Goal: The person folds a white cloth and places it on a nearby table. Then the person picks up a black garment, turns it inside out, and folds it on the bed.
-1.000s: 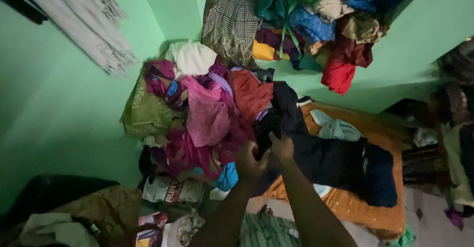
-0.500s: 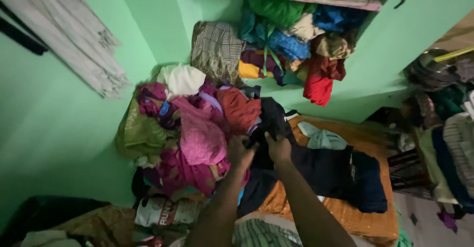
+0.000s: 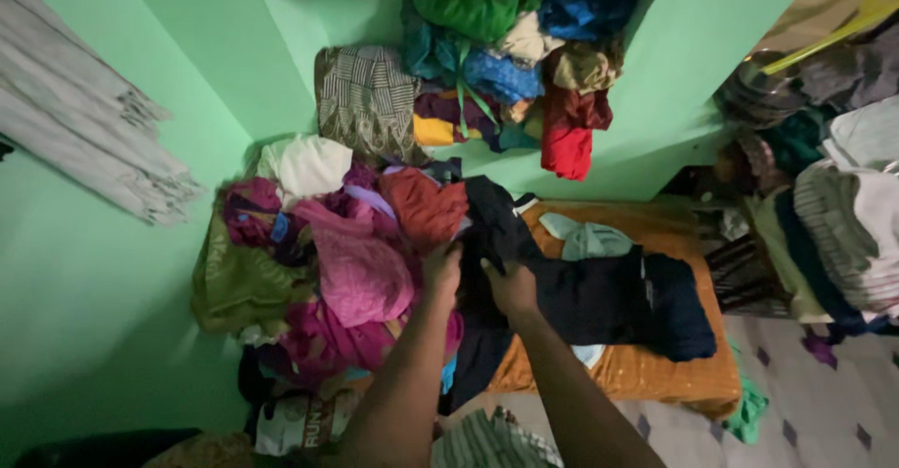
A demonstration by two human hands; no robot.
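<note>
We grip the dark garment [image 3: 510, 234] at frame centre — left hand [image 3: 442, 271] and right hand [image 3: 510, 288] both clamped on its cloth beside the pink heap [image 3: 361, 262].

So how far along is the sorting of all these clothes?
Early, it seems. Done: a few dark garments and a pale one lie spread on the orange bed. In hand: the left hand and right hand both grip a dark garment at the edge of the heap. Left: the big heap of pink and red clothes and the stuffed shelf look unsorted.
</note>
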